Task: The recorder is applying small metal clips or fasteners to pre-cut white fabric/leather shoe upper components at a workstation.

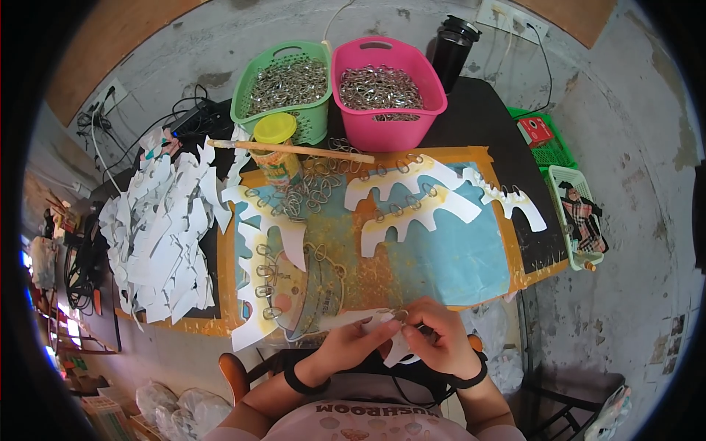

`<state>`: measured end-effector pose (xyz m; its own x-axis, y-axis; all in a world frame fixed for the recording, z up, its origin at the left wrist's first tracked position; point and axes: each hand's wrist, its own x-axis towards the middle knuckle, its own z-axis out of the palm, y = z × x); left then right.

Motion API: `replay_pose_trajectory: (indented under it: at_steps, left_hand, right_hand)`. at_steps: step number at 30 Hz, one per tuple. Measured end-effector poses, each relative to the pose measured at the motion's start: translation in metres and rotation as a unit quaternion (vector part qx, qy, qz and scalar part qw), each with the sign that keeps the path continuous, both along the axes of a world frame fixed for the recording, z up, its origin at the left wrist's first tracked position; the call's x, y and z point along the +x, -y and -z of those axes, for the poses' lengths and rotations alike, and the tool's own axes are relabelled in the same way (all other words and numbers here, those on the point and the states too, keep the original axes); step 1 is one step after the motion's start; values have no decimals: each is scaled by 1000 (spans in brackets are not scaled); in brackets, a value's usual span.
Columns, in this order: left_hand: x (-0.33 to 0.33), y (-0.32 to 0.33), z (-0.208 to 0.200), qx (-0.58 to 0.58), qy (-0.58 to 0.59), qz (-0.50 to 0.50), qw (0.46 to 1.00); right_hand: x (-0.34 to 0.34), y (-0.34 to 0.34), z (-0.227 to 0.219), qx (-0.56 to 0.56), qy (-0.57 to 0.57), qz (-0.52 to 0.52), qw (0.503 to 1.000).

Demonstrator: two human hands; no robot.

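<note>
Hands (441, 342) pinch a white scalloped piece (399, 353) between them; several ringed pieces (439, 214) lying ahead look done, while the white pile (163, 239) farther left seems still to do.

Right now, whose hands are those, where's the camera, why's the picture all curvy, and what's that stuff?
No robot here: these are a person's bare left hand and right hand. The camera sits on that person's head, looking down; its wide lens bends straight edges. Both hands pinch a white piece. On the table are a pink basket and a green basket of metal rings, a jar with a yellow lid, a stick, a heap of white shapes, and spread-out pieces with rings along one edge.
</note>
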<state>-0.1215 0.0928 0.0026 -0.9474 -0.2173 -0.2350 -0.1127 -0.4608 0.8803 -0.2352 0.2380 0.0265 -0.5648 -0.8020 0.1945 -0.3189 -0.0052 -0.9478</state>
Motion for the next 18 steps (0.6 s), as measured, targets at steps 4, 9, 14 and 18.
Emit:
replay_pose_trajectory:
  at_steps: [4, 9, 14, 18]
  left_hand:
    - [2, 7, -7, 27, -17, 57, 998]
    - [7, 12, 1, 84, -7, 95, 992]
    - [14, 5, 4, 193, -38, 76, 978]
    - [10, -1, 10, 193, -55, 42, 979]
  right_hand:
    - [-8, -6, 3, 9, 98, -68, 993]
    - [-3, -6, 4, 25, 28, -113, 993]
    - [9, -1, 2, -62, 76, -126, 987]
    - [10, -3, 11, -50, 125, -118, 984]
